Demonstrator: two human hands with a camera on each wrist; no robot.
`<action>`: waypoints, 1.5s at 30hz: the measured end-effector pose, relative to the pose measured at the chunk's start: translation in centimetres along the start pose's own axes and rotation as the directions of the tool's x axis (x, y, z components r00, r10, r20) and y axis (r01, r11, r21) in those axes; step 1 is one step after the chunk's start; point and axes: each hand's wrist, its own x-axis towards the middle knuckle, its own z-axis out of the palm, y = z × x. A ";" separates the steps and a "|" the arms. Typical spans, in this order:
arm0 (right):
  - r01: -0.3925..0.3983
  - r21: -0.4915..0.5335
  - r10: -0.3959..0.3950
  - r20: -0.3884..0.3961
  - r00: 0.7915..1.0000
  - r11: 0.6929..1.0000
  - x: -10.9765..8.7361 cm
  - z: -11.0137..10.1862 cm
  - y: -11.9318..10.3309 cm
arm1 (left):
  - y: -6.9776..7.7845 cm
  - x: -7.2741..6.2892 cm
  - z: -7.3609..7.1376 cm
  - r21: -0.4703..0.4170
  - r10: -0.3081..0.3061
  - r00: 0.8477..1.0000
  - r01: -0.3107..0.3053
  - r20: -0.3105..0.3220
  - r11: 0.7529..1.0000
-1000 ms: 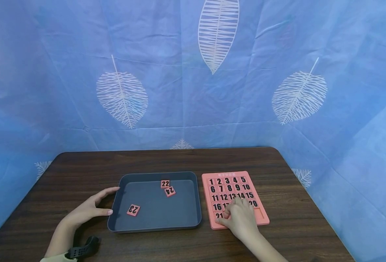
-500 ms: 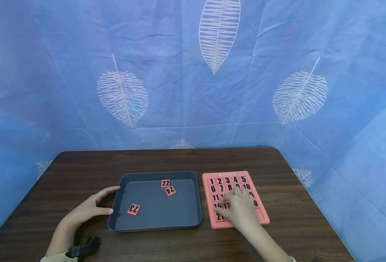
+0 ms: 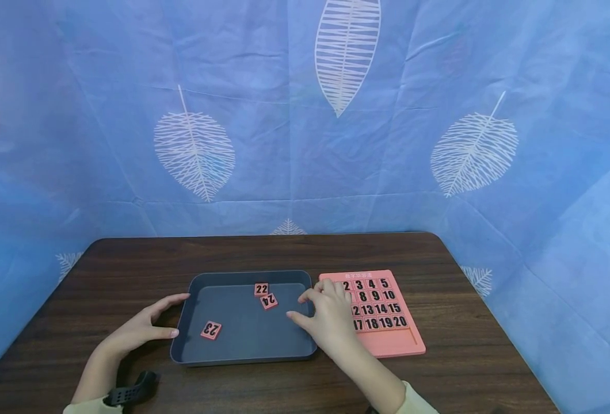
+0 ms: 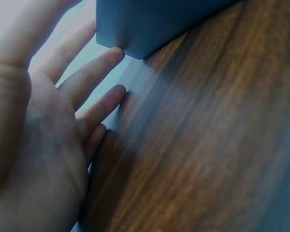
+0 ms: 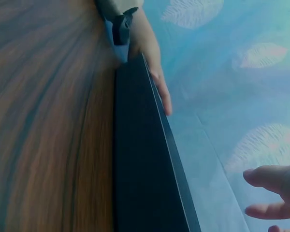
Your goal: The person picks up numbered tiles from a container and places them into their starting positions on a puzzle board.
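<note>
My left hand (image 3: 136, 330) touches the left rim of the dark grey tray (image 3: 243, 359), thumb and fingers extended along it. In the left wrist view its fingertips meet the tray's outer wall (image 4: 135, 29). The right hand (image 3: 331, 319) hovers over the tray's right rim, thumb and index finger apart with nothing between them. Inside the tray lie three pink number tiles: 22 (image 3: 261, 290), 24 (image 3: 269, 301) touching or close beside it, and 23 (image 3: 211, 330) near the left. A pink number board (image 3: 395, 345) lies to the right, its left columns partly hidden by the right hand.
Everything stands on a dark wood table (image 3: 149, 259) with rounded back corners. A blue cloth (image 3: 263, 144) with white leaf prints hangs behind and around it. A black strap (image 3: 131, 391) is around the left wrist.
My right hand has moved left from the number board to above the tray's right rim, uncovering most of the board's numbers. The left hand and the tiles in the tray stay put.
</note>
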 end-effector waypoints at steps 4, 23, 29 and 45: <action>-0.009 0.016 0.008 0.014 1.000 1.000 0.7 1.3 -1.6 | 0.2 -0.1 0.1 0.000 0.002 1.000 -0.002 0.008 1.000; -0.106 -0.101 0.112 0.057 0.992 0.989 4.2 7.0 -4.5 | -0.4 0.0 0.1 0.003 -0.005 1.000 0.005 0.000 1.000; -0.163 -0.170 0.177 0.067 0.982 0.972 5.2 8.4 -4.8 | -0.4 0.0 0.1 0.002 -0.009 1.000 0.009 0.002 1.000; -0.292 -0.285 0.322 0.064 0.945 0.913 6.5 11.2 -4.6 | -0.1 0.0 0.1 0.000 -0.001 1.000 0.001 -0.004 1.000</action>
